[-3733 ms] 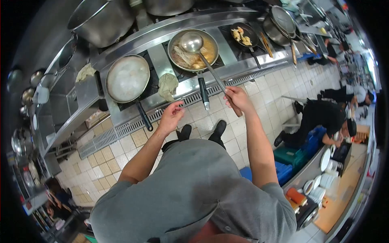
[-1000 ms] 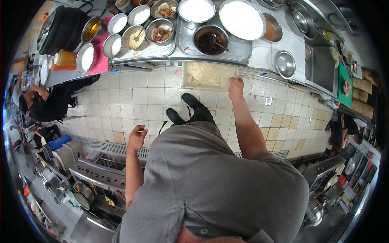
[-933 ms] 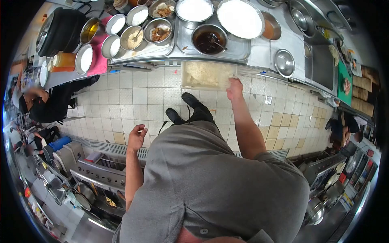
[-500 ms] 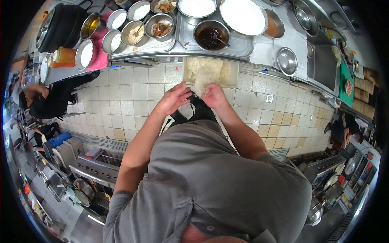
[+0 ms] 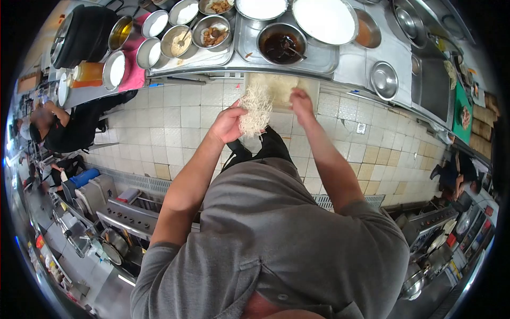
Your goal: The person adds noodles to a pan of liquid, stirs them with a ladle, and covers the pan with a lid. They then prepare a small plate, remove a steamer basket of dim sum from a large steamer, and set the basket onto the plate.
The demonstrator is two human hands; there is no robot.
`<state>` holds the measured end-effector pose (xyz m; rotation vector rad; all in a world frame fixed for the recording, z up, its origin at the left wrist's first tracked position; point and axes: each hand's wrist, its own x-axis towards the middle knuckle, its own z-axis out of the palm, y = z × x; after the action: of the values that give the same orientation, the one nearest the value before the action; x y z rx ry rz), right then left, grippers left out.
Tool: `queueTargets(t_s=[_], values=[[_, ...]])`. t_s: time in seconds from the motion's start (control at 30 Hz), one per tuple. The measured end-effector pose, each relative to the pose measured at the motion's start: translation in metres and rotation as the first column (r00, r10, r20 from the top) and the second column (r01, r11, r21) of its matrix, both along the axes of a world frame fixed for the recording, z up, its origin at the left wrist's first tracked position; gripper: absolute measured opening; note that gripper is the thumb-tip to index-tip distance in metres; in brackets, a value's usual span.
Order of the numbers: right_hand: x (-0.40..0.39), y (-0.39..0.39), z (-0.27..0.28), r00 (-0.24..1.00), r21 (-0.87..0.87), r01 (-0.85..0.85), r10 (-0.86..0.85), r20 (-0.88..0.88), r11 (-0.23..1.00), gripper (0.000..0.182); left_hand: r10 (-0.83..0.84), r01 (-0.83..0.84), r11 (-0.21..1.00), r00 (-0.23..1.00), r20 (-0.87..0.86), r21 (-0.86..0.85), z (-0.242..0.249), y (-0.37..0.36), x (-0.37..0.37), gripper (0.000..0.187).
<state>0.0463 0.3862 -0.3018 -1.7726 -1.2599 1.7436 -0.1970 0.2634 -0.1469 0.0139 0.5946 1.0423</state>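
With left hand half-curled at eleven o'clock, now alone gripping the pale noodle bundle at twelve. With right hand off the bundle and back over the tub at one o'clock, too blurred to tell how open or whether holding anything. Frees that side for tub work.

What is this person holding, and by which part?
A clump of pale noodles, by its left side, in the left grip. Whether the blurred right grip holds anything cannot be told.
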Motion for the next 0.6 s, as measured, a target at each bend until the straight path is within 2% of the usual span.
queueTargets(t_s=[0.03,0.1,0.13,0.2,0.23,0.27,0.33,0.4,0.43,0.5,0.53,0.6], values=[[0.0,0.024,-0.041,0.958,0.18,-0.181,0.132,0.255,0.967,0.039,0.022,-0.022,1.0,1.0,0.004,-0.003,0.008,-0.003,-0.001,0.062],[-0.028,0.045,-0.016,0.723,0.462,-0.394,-0.043,0.69,0.795,0.05,0.047,-0.047,0.999,0.999,-0.002,-0.006,0.02,-0.011,-0.004,0.063],[-0.041,0.055,0.004,0.729,0.461,-0.394,-0.036,0.684,0.795,0.05,0.068,-0.068,0.998,0.998,-0.003,-0.007,0.026,-0.016,-0.006,0.064],[-0.063,0.069,0.028,0.667,0.294,-0.499,0.144,0.731,0.815,0.059,0.1,-0.1,0.995,0.994,-0.036,-0.007,0.035,-0.025,-0.007,0.066],[-0.071,0.078,0.004,0.672,0.293,-0.501,0.152,0.724,0.814,0.059,0.128,-0.128,0.992,0.99,-0.06,0.0,0.039,-0.029,-0.008,0.067],[-0.078,0.09,-0.037,0.652,0.331,-0.518,0.113,0.75,0.789,0.059,0.134,-0.134,0.991,0.989,-0.066,-0.004,0.043,-0.033,-0.009,0.067],[-0.091,0.09,-0.045,0.632,0.369,-0.544,0.079,0.771,0.754,0.059,0.191,-0.192,0.981,0.979,-0.076,-0.007,0.05,-0.039,-0.011,0.069],[-0.099,0.08,-0.043,0.695,0.434,-0.36,-0.074,0.715,0.826,0.056,0.218,-0.219,0.976,0.972,-0.083,-0.005,0.053,-0.046,-0.013,0.069],[-0.099,0.076,-0.039,0.697,0.435,-0.37,-0.064,0.714,0.821,0.056,0.232,-0.233,0.972,0.969,-0.087,-0.002,0.054,-0.049,-0.014,0.069],[-0.092,0.075,-0.033,0.678,0.547,-0.462,-0.12,0.725,0.698,0.061,0.245,-0.245,0.969,0.966,-0.085,0.007,0.051,-0.054,-0.016,0.069],[-0.086,0.079,-0.043,0.679,0.548,-0.469,-0.113,0.725,0.693,0.061,0.244,-0.243,0.97,0.966,-0.082,0.013,0.051,-0.057,-0.017,0.068],[-0.078,0.083,-0.048,0.782,0.531,-0.422,-0.001,0.623,0.735,0.059,0.259,-0.259,0.966,0.961,-0.093,0.015,0.05,-0.061,-0.018,0.068]])
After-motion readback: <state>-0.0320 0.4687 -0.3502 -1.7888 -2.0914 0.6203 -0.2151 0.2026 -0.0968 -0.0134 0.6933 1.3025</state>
